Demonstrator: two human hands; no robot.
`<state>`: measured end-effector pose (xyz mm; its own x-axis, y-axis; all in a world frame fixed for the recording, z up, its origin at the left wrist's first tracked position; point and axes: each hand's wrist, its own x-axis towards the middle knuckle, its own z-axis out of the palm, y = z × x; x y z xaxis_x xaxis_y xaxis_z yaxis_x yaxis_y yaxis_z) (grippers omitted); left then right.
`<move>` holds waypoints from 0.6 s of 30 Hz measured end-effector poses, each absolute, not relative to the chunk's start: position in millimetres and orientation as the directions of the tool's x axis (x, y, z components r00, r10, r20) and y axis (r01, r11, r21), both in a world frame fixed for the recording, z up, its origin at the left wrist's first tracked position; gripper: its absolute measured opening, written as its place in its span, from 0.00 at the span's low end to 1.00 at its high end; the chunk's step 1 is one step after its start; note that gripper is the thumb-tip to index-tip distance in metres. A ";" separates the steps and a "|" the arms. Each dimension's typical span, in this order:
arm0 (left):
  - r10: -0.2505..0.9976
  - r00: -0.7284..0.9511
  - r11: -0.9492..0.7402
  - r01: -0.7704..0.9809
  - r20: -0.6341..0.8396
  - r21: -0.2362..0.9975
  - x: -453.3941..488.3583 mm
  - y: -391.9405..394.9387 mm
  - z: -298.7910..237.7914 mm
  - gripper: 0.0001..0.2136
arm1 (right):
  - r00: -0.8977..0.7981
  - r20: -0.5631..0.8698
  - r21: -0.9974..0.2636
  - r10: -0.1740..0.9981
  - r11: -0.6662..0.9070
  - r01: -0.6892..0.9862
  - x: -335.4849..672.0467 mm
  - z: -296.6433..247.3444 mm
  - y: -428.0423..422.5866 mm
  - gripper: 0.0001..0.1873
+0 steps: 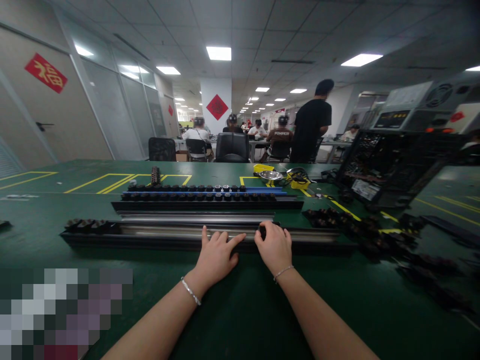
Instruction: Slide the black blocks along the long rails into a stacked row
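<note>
A long black channel (157, 244) with a metallic inner face lies crosswise on the green table, several dark blocky parts (92, 226) sitting in its left end. My left hand (217, 256) rests on the channel near its middle, its fingers spread and holding nothing. Just to the right, the fingers of my right hand (276, 246) are curled around a small black part (263, 231) at the channel. Most of that part is hidden by the fingers. Right behind lies a silver bar (195, 217). Farther back stands a black and blue rail (262, 191) with rows of dark round parts.
Dark parts (390, 235) lie scattered at the right. Beyond them stands an open computer case (393, 165) with a metal box (410, 107) on top. A shiny bowl (270, 175) and a yellow bin (300, 184) are at the back. A person (312, 122) stands beyond the table.
</note>
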<state>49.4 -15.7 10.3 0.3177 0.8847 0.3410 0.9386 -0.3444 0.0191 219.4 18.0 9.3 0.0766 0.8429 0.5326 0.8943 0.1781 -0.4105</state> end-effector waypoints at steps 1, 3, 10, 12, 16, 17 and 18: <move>0.886 0.316 -0.342 0.940 0.340 0.018 49.5 -15.6 10.3 0.24 | 0.076 0.536 -0.409 0.841 0.180 0.894 219.9 9.2 18.1 0.10; 0.890 0.312 -0.337 0.941 0.333 0.018 49.5 -15.5 10.3 0.25 | 0.075 0.541 -0.408 0.838 0.184 0.894 220.7 8.7 18.5 0.09; 0.886 0.321 -0.347 0.938 0.334 0.021 47.8 -15.3 9.3 0.25 | 0.076 0.536 -0.405 0.841 0.177 0.897 224.6 8.0 19.5 0.09; 0.885 0.321 -0.346 0.938 0.338 0.014 47.8 -15.5 9.2 0.26 | 0.074 0.538 -0.396 0.840 0.174 0.901 225.8 8.0 19.4 0.09; 0.892 0.312 -0.332 0.943 0.328 0.005 48.8 -15.9 9.9 0.26 | 0.067 0.542 -0.383 0.838 0.175 0.907 227.3 7.4 19.3 0.11; 0.894 0.309 -0.329 0.944 0.324 0.006 49.0 -16.0 10.0 0.25 | 0.061 0.544 -0.381 0.837 0.182 0.906 227.5 7.1 19.3 0.12; 0.896 0.307 -0.327 0.945 0.320 0.007 49.3 -16.0 10.2 0.25 | 0.053 0.547 -0.381 0.836 0.192 0.904 227.7 6.9 19.3 0.13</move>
